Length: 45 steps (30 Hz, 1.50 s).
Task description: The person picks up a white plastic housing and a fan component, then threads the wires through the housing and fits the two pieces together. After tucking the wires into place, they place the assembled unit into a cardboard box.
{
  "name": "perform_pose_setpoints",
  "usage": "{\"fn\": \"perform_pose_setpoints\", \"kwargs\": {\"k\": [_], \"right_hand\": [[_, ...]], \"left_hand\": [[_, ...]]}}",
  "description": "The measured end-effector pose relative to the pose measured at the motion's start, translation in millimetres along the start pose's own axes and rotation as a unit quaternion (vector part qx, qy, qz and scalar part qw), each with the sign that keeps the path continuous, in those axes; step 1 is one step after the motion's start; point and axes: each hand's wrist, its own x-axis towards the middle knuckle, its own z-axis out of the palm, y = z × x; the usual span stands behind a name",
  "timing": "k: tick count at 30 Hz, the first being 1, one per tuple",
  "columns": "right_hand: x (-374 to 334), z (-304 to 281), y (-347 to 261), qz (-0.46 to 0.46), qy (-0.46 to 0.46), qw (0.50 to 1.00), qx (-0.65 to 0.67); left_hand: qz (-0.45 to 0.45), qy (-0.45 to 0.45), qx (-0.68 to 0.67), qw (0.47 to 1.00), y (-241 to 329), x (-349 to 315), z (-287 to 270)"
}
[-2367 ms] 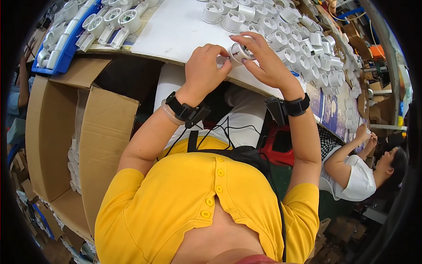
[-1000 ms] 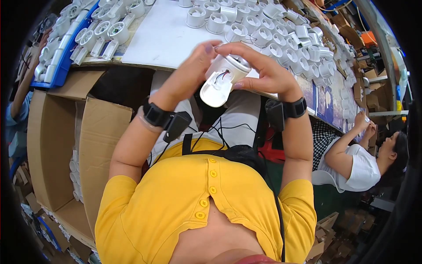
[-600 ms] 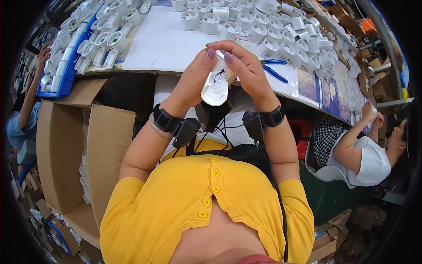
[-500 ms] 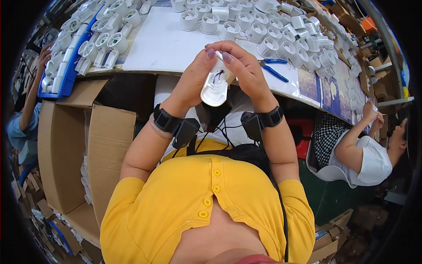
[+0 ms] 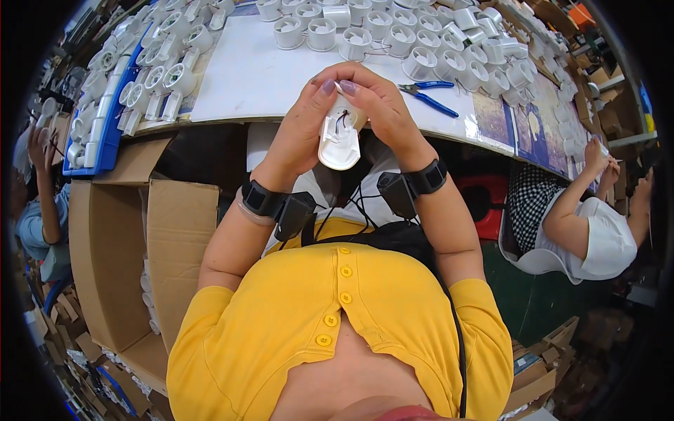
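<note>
Between my two hands, just off the table's near edge, I hold a white plastic housing (image 5: 340,146) with an open hollow back. Thin dark wires show inside its hollow. My left hand (image 5: 306,123) is closed round its left side, thumb pressed near the top. My right hand (image 5: 382,102) closes on the upper right side, its thumb beside the left one. The fingers behind the part are hidden. To the right of my right hand, blue-handled pliers (image 5: 434,105) lie on the table with their handles spread.
Many white round fixtures (image 5: 357,42) crowd the back of the white table (image 5: 242,67). A blue tray (image 5: 105,151) of white parts sits at the left. Below it stands an open cardboard box (image 5: 184,245). Co-workers sit at the right (image 5: 597,231) and left (image 5: 49,217).
Both hands keep their grip on the white housing, with only a slight shift of the fingers. The whole view has moved a little. At the left, the co-worker's arm has changed position.
</note>
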Motion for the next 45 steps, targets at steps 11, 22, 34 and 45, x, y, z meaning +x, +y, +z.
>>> {"fn": "perform_pose_setpoints", "kwargs": {"k": [11, 22, 34, 45], "right_hand": [[-7, 2, -51, -0.006, 0.001, 0.991, -0.137], [-16, 20, -64, -0.028, 0.032, 0.926, -0.375], [-13, 16, -46, 0.108, 0.013, 0.976, -0.189], [-12, 7, -41, 0.164, 0.025, 0.982, 0.086]], "left_hand": [[0.104, 0.014, 0.053, 0.993, 19, -2, -8], [0.223, 0.070, 0.232, 0.944, 26, -7, -9], [0.197, 0.074, 0.284, 0.935, 21, -12, -11], [0.228, -0.061, 0.231, 0.944, 6, -13, -19]]}}
